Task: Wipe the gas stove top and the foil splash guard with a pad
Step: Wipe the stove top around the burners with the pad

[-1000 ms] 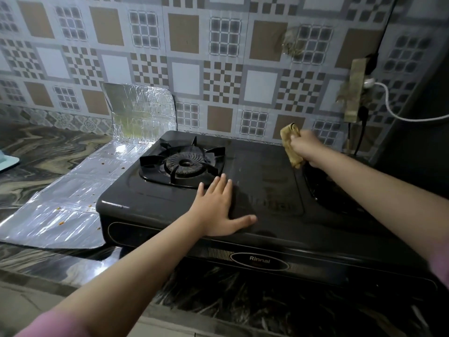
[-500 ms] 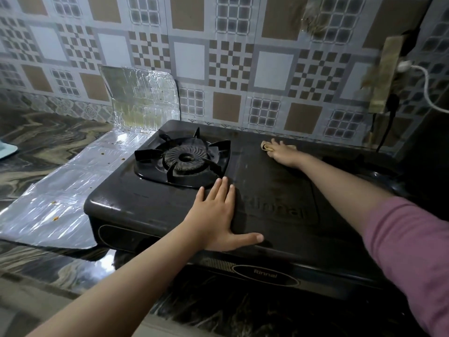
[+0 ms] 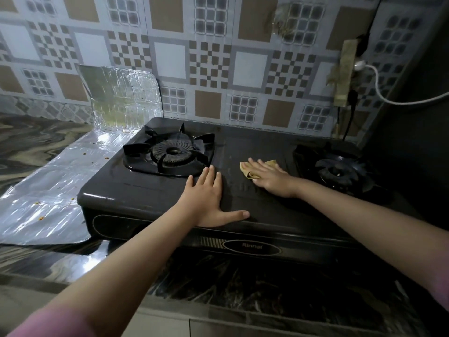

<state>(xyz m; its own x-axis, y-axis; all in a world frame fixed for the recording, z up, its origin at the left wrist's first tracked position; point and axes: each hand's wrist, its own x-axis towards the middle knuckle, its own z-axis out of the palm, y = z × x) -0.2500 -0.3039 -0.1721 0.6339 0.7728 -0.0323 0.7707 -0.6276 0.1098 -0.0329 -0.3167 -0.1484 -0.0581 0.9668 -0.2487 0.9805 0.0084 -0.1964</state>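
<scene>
— Since a second ago my right hand (image 3: 269, 177) has come off the back edge of the stove (image 3: 150, 198) and slid down to the middle of the top, between the two burners. My left hand (image 3: 209, 203) hasn't shifted.

— How open is the right one?

— Flat, fingers straight and together, pressing the pad (image 3: 250, 169) down on the black surface. I see the pad only as a tan, crumpled edge poking out past my fingertips and at the far side of the hand; the rest is under my palm.

— And the left?

— Spread wide, palm down on the stove near its front edge, thumb stuck out to the right. It holds nothing. Its fingertips stop just short of the left burner (image 3: 171, 152).

— How does the stove look?

— Dark, dull, with faint streaks in the middle strip beside the pad. The right burner (image 3: 340, 170) sits in shadow.

— The foil?

— I see the foil guard (image 3: 48, 198) lying flat on the counter (image 3: 31, 142) left of the stove, with one panel standing up against the tiled wall (image 3: 218, 57). Small orange crumbs are scattered on the flat part.
</scene>
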